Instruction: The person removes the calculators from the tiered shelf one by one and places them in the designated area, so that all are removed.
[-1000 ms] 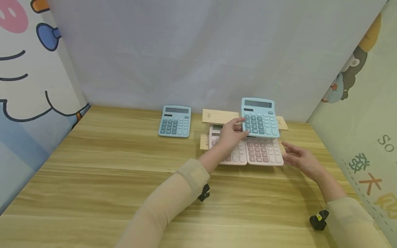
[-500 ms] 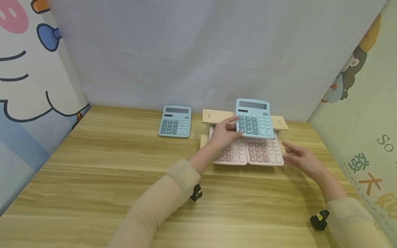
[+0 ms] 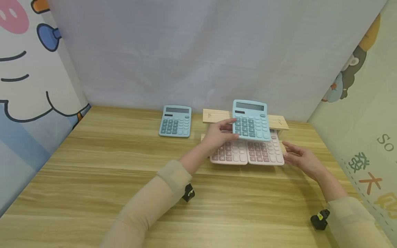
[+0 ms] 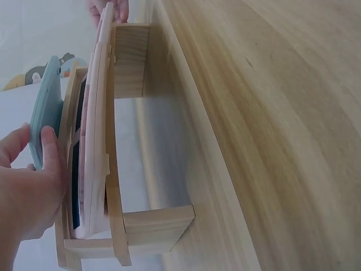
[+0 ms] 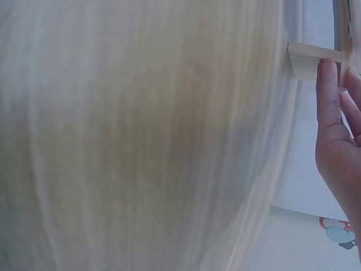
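My left hand point(image 3: 216, 135) pinches a blue calculator point(image 3: 250, 120) at its left edge, thumb in front. It is held tilted, in front of the stand's upper board and over the pink calculators. Two pink calculators, left point(image 3: 230, 153) and right point(image 3: 266, 151), lean side by side on a wooden stand point(image 3: 277, 122); the blue one hides their upper parts. My right hand point(image 3: 302, 161) holds the stand's right end, with the rail point(image 5: 342, 79) between thumb and fingers in the right wrist view. The left wrist view shows the blue calculator point(image 4: 46, 110) apart from the pink ones.
A second blue calculator point(image 3: 175, 121) lies on the wood-grain table point(image 3: 108, 165) left of the stand. A pale cloth wall point(image 3: 186, 58) stands behind, with printed panels at the left point(image 3: 37, 82) and right point(image 3: 356, 113).
My left hand has moved left and slightly down with the blue calculator, uncovering the upper board's right end and covering more of the left pink calculator. My right hand stays put.
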Demonstrator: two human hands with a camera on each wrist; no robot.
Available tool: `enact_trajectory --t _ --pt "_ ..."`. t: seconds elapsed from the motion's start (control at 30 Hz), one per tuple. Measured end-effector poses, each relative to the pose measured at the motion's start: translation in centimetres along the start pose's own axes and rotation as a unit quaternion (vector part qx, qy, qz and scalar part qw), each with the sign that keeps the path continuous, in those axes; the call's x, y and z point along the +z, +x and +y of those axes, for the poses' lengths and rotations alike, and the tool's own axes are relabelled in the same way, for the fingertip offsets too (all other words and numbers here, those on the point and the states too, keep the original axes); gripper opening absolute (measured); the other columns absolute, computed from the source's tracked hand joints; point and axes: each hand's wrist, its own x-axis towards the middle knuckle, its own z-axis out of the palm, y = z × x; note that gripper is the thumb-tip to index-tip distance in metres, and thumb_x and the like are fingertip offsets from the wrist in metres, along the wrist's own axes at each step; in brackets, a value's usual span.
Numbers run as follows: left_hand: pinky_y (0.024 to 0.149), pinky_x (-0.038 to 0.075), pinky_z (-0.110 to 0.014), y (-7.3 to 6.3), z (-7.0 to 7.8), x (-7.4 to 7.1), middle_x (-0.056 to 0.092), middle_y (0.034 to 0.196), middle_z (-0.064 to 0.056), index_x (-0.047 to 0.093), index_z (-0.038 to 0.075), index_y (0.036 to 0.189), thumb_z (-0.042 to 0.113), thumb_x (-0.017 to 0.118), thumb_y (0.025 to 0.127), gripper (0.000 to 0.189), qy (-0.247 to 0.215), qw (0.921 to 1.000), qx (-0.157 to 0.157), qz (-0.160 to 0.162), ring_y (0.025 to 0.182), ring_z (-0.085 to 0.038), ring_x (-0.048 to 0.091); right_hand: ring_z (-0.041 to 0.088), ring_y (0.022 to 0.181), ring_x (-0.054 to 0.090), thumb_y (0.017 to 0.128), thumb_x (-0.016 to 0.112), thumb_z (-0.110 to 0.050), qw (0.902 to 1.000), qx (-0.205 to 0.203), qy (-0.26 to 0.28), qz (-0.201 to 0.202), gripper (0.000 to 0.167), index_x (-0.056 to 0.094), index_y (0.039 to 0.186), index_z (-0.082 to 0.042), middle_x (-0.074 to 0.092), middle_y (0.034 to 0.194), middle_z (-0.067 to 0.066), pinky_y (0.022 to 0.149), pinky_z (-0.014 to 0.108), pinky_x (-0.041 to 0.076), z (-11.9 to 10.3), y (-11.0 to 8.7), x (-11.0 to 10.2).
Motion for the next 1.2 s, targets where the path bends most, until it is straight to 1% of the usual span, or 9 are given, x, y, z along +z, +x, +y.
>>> enact_trajectory --t 0.13,0.23,0.33,0.43,0.6,0.77,0.9,1.07,1.2 --pt "0.086 0.054 -0.025 -0.3 0.1 -0.5 0.062 0.117 -0.002 0.057 0.030 0.129 0.007 0.078 0.075 0.062 -0.015 0.9999 -0.004 0.002 0.103 -0.016 0.061 -0.010 0.096 0.055 0.097 0.054 -0.029 1.0000 0.001 0.002 -0.002 0.070 0.016 0.150 -0.004 0.018 0.148 0.033 0.086 0.016 0.051 0.0 0.0 0.0" --pt "0.087 0.053 -0.026 -0.5 0.1 -0.9 0.062 0.117 -0.001 0.058 0.034 0.127 0.009 0.079 0.074 0.062 -0.010 0.9998 -0.009 0.014 0.103 -0.015 0.060 -0.010 0.096 0.054 0.097 0.054 -0.029 1.0000 -0.001 0.005 -0.004 0.070 0.016 0.150 -0.004 0.016 0.148 0.034 0.087 0.016 0.051 0.0 0.0 0.0" --pt "0.092 0.050 -0.028 -0.7 0.1 -1.4 0.062 0.117 0.000 0.059 0.036 0.126 0.012 0.080 0.073 0.062 0.003 0.9996 -0.013 0.023 0.103 -0.015 0.059 -0.009 0.096 0.055 0.097 0.053 -0.026 0.9999 -0.001 0.016 -0.005 0.069 0.016 0.150 -0.003 0.015 0.148 0.034 0.088 0.016 0.050 0.0 0.0 0.0" --pt "0.094 0.049 -0.029 -0.8 0.2 -1.8 0.062 0.117 0.000 0.059 0.037 0.126 0.013 0.081 0.072 0.063 0.010 0.9995 -0.015 0.027 0.103 -0.016 0.059 -0.009 0.096 0.056 0.097 0.053 -0.024 0.9996 -0.001 0.027 -0.004 0.068 0.016 0.150 -0.002 0.016 0.147 0.034 0.088 0.017 0.050 0.0 0.0 0.0" --pt "0.090 0.051 -0.026 -1.1 0.4 -2.4 0.063 0.116 0.000 0.059 0.038 0.125 0.012 0.081 0.072 0.062 0.012 0.9993 -0.020 0.028 0.102 -0.015 0.060 -0.008 0.096 0.056 0.097 0.053 -0.023 0.9993 -0.008 0.036 -0.004 0.068 0.015 0.149 -0.001 0.018 0.145 0.034 0.088 0.017 0.050 0.0 0.0 0.1" --pt "0.089 0.051 -0.025 -1.7 0.8 -3.1 0.062 0.115 -0.001 0.060 0.038 0.124 0.012 0.080 0.073 0.060 0.015 0.9992 -0.022 0.031 0.103 -0.016 0.059 -0.008 0.097 0.055 0.097 0.053 -0.023 0.9992 -0.012 0.039 -0.004 0.068 0.015 0.149 0.000 0.018 0.144 0.033 0.089 0.018 0.050 0.1 0.0 0.1" --pt "0.089 0.052 -0.026 -2.1 0.9 -3.8 0.061 0.116 -0.002 0.061 0.037 0.123 0.011 0.080 0.073 0.060 -0.001 0.9993 -0.020 0.031 0.105 -0.018 0.059 -0.008 0.097 0.055 0.097 0.053 -0.024 0.9992 -0.011 0.038 -0.003 0.068 0.016 0.149 -0.001 0.019 0.144 0.033 0.089 0.018 0.050 0.1 0.0 0.1" --pt "0.090 0.052 -0.026 -2.4 0.8 -4.8 0.059 0.120 -0.002 0.061 0.037 0.122 0.010 0.079 0.074 0.059 0.000 0.9995 -0.004 0.031 0.109 -0.018 0.057 -0.007 0.096 0.056 0.097 0.054 -0.023 0.9989 -0.008 0.045 -0.003 0.068 0.016 0.149 -0.001 0.018 0.144 0.033 0.089 0.019 0.050 0.0 0.1 0.1" --pt "0.091 0.052 -0.026 -2.8 0.8 -5.5 0.058 0.121 -0.002 0.063 0.036 0.120 0.008 0.079 0.074 0.056 -0.010 0.9993 -0.004 0.035 0.110 -0.018 0.056 -0.008 0.096 0.055 0.098 0.052 -0.022 0.9991 -0.009 0.041 -0.006 0.068 0.014 0.149 0.000 0.018 0.144 0.034 0.089 0.018 0.051 0.0 0.1 0.0"
